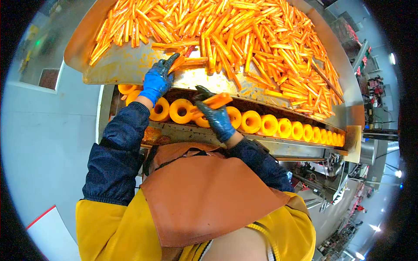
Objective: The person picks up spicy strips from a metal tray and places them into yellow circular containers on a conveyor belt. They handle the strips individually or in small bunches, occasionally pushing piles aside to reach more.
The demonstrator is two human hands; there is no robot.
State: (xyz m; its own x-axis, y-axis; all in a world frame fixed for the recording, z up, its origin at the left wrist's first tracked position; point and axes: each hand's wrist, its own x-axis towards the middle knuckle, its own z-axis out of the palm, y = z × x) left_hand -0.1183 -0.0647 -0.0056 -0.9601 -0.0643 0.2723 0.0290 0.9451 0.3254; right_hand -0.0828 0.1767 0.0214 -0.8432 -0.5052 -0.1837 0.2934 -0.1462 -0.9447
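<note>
My left hand [157, 81], in a blue glove with dark wet fingertips, is at the near edge of the metal tray [117, 69]. Its fingers are closed on a few orange strips [177, 64], glossy and stick-shaped; their exact kind is unclear. My right hand [215, 117], gloved and stained dark, holds a small bundle of orange strips [217, 101] above a row of yellow ring-shaped cups [251, 122]. It partly covers some of the cups. Beyond both hands, a large heap of orange strips [235, 35] is spread over the tray.
The yellow cups sit along a metal channel [278, 142] between the tray and my brown apron [209, 195]. A thin rod [327, 80] lies on the heap at right. Machinery [322, 178] stands to the right, and a pale wall [52, 126] is at left.
</note>
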